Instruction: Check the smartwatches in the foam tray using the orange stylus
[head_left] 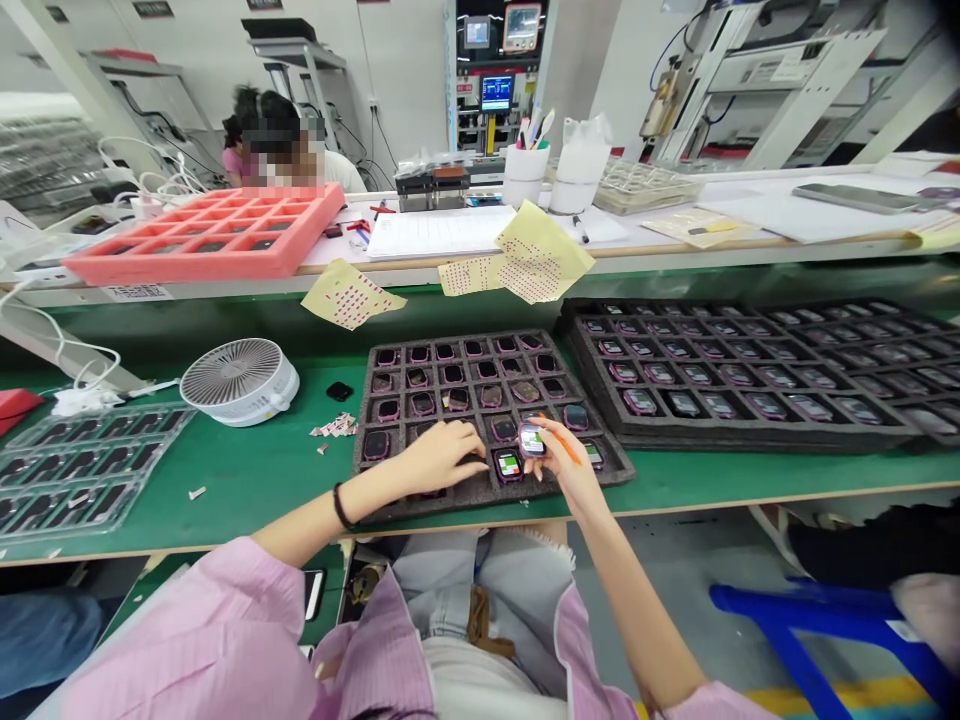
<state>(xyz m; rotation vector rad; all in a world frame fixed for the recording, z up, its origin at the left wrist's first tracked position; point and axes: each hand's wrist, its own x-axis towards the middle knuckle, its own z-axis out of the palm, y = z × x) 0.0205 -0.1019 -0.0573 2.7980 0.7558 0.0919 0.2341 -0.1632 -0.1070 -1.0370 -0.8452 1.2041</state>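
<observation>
My right hand (571,468) grips a smartwatch body (532,440) with a lit screen, held above the dark foam tray (626,466). A slim orange stick (564,438), like a pen or tweezers, is also in that hand. Just below the held watch, another smartwatch (508,465) sits in its compartment with its screen lit. My left hand (444,458) hovers over the tray's front compartments, thumb and fingers apart, with nothing visible in it. Several purple-framed watches with dark screens fill the rows behind. Part of the front row is hidden under my left hand.
Stacked foam trays (742,425) of watches stand to the right. Leftward are a white fan (240,382), a black watch piece (339,391), paper scraps (334,426) and a clear plastic tray (142,470). A pink foam tray (300,255) rests on the shelf; people sit beyond.
</observation>
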